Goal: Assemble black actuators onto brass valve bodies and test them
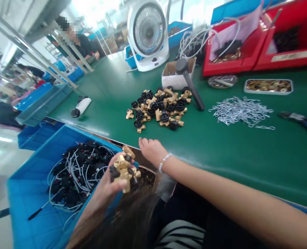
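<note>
My left hand (109,181) is closed round a handful of brass fittings with black caps (124,168), held over a small box of dark parts (146,176) at the table's near edge. My right hand (152,150), with a bead bracelet on the wrist, reaches down into that same box; its fingertips are curled and hidden behind the fittings. A pile of the same brass and black fittings (160,108) lies on the green table (233,152) farther ahead.
A blue crate of black parts with white wires (78,171) sits at my lower left. On the table: a heap of wire clips (240,111), a black mallet (191,83), a white fan (148,34), red bins (259,45), blue-handled pliers (300,121). Another person sits far left.
</note>
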The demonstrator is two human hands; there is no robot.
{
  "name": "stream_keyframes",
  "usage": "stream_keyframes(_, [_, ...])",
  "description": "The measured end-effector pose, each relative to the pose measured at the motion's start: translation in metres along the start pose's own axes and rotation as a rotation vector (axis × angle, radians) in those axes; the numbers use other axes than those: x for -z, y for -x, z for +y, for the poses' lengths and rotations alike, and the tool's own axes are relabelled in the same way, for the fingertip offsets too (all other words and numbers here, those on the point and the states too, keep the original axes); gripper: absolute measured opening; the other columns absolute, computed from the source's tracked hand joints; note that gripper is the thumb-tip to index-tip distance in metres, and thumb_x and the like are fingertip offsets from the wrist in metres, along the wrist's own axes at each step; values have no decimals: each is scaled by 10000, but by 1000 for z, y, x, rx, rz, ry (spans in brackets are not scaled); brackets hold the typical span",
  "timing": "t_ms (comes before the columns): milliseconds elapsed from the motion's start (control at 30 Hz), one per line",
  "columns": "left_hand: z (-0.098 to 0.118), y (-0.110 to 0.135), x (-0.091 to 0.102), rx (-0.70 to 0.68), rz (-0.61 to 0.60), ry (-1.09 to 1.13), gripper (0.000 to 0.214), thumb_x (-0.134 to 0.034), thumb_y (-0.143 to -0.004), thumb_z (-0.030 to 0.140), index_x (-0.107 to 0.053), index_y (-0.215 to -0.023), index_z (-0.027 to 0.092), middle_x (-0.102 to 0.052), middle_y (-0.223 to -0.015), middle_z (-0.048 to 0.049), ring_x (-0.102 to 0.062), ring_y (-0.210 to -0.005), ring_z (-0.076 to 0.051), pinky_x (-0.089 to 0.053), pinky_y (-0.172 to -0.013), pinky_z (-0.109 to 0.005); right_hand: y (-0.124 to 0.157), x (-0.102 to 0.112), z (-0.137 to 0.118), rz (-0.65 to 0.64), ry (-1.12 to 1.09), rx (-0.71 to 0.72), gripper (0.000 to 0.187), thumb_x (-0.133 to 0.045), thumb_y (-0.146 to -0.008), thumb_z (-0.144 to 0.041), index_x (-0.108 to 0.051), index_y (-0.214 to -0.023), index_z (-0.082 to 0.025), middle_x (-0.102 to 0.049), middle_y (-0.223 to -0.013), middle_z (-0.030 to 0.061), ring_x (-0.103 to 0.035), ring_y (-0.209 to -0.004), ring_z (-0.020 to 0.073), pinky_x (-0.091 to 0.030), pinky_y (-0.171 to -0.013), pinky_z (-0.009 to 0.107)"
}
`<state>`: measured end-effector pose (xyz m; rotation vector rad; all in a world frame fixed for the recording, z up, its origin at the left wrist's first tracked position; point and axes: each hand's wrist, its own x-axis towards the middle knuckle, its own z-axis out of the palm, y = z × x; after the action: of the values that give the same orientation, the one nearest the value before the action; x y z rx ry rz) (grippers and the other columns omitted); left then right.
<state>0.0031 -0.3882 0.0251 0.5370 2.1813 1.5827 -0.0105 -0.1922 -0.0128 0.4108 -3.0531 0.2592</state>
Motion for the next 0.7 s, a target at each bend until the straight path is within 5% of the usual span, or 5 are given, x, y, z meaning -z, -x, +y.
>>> stream_keyframes(100, [38,-49,-2,-187,83,-134,680,-779,-675,399,-453,-1266,316,-574,-1154,-33,-613,-957,-201,-559,-837,-347,2,-1,0,33,-15,-10,413,-261,-1000,-88,-440,-1356,20,-592,-1025,210,-627,-907,241,-519,-678,328])
stream_keyframes(200, [70,-116,-20,-446,219,-506,645,-755,-626,353,-515,-1214,240,-535,-1191,-60,-551,-1076,-246,-489,-996,-425,3,-2,1,50,-8,-20,377,-294,-1015,-104,-461,-1343,-21,-605,-1033,155,-628,-892,207,-524,-687,304])
stream_keyframes(367, [90,-199,-61,-484,239,-892,662,-727,-675,226,-534,-1308,216,-510,-1133,-86,-529,-1126,-261,-436,-1079,-420,4,-2,2,62,11,-36,313,-365,-1029,-132,-507,-1304,-86,-619,-1035,87,-624,-870,166,-536,-714,282])
stream_keyframes(533, [83,-230,-79,-454,209,-974,747,-762,-744,326,-473,-1421,198,-457,-1321,-148,-461,-1267,-331,-377,-1126,-470,2,-4,2,69,13,-41,255,-416,-1033,-163,-548,-1243,-105,-620,-1020,71,-626,-844,150,-545,-700,268])
stream_keyframes(700, [54,-233,-63,-426,226,-1021,933,-811,-716,490,-394,-1476,145,-287,-1523,-223,-275,-1435,-399,-255,-1193,-522,2,-3,1,62,31,-40,278,-376,-1036,-144,-540,-1254,-88,-613,-1014,83,-631,-857,160,-540,-697,268])
